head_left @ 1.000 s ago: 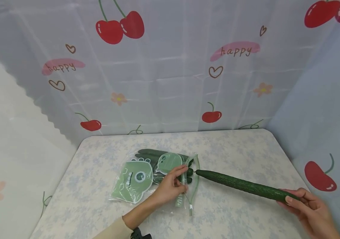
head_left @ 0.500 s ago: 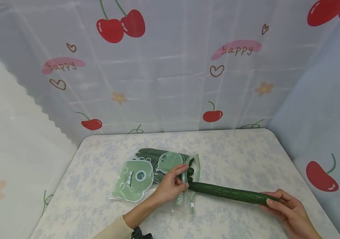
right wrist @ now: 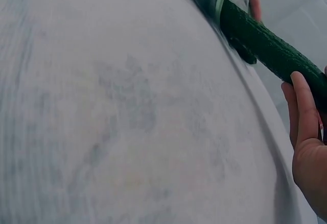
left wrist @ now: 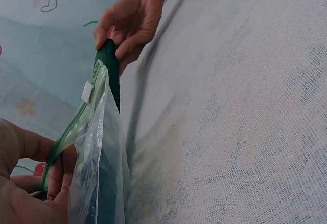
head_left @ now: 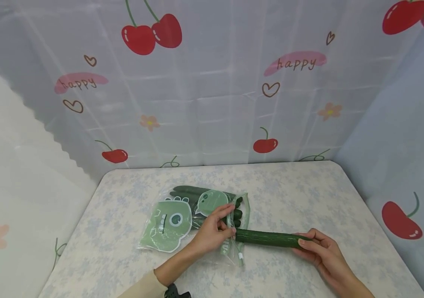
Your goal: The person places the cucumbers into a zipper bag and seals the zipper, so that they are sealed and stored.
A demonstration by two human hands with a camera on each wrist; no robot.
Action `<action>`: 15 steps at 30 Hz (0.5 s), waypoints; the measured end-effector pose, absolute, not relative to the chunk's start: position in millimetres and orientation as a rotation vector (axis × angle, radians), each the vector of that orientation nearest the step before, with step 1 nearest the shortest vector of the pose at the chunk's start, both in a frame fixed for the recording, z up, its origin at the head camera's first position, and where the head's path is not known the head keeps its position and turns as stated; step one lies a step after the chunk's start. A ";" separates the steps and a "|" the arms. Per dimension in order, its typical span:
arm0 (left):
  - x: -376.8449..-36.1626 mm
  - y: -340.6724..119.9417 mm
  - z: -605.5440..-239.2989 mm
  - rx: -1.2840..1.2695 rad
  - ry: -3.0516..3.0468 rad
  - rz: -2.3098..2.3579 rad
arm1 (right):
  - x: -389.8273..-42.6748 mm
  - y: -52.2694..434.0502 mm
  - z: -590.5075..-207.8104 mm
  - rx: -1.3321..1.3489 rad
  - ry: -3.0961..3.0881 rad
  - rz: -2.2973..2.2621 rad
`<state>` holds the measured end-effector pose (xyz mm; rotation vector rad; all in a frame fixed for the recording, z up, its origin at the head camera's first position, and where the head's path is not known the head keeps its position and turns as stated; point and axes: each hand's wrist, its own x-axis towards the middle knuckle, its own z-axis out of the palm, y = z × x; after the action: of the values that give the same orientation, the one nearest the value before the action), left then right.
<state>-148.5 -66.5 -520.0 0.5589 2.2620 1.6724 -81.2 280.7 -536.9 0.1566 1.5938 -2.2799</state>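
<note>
A long green cucumber (head_left: 268, 238) lies partly inside a clear zip bag (head_left: 148, 244) printed with green cartoon figures. My right hand (head_left: 321, 252) grips the cucumber's outer end between thumb and fingers. At the bag's mouth, my left hand (head_left: 212, 231) pinches the green zip edge and holds it apart. Several other cucumbers (head_left: 189, 189) are in the bag, their ends showing at the opening. In the left wrist view, the white slider (left wrist: 87, 92) sits on the zip strip beside the cucumber. The print and my left hand hide much of the bag's contents.
The bag rests on a table (head_left: 122, 194) covered in a pale floral cloth. Behind it hangs a curtain (head_left: 212, 107) with cherries and "happy" printed on it; more hanging cloth borders both sides.
My right hand has moved left with the cucumber, whose far end has passed from outside the bag's mouth to inside it. My left hand stays at the opening.
</note>
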 end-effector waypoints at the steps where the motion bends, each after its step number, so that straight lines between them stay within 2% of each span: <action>1: -148.4 -66.7 -520.4 0.559 2.259 1.675 | -83.0 276.7 -536.7 0.159 1.588 -2.278; 15: -145.5 -65.4 -517.0 0.536 2.256 1.706 | -106.6 221.4 -539.8 0.269 1.535 -2.228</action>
<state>-145.5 -65.4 -517.0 0.5362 2.2563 1.7059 -106.6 221.4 -539.8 0.2691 1.5348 -2.2280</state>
